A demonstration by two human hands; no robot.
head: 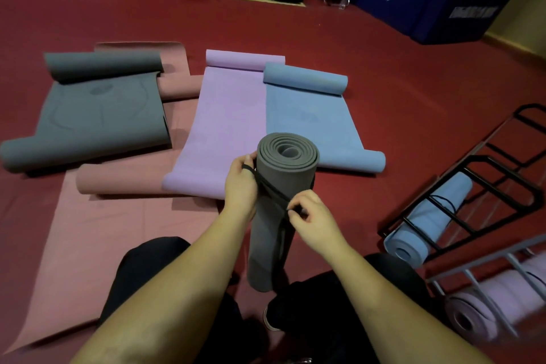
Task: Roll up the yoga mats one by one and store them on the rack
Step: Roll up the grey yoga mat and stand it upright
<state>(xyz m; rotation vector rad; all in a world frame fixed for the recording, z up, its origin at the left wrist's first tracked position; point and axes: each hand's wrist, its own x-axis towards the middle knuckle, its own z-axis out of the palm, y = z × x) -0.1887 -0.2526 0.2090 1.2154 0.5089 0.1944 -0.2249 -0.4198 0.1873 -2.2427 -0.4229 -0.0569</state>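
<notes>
At the left of the frame a dark grey mat (97, 115) is lying flat on the red floor (384, 74), soft and foamy, with both ends curling up. Under it a pink mat (97, 233) is stretching toward the bottom left, where the frame is cutting it off. Next a purple mat (224, 127) and a blue mat (310, 124) are lying side by side, touching.

In the middle a rolled grey mat (277, 210) is standing up on end (its top is showing a neat spiral). The left hand (240, 186) is gripping its side, with a thin black strap (271, 189) looped over one finger. The right hand (313, 216) is pinching the strap against the roll.

At the right a black wire rack (484, 186) is holding a rolled blue mat (428, 224). In the lower right a grey rack (472, 272) is holding a rolled purple mat (484, 307), blurry and partly cut off.
</notes>
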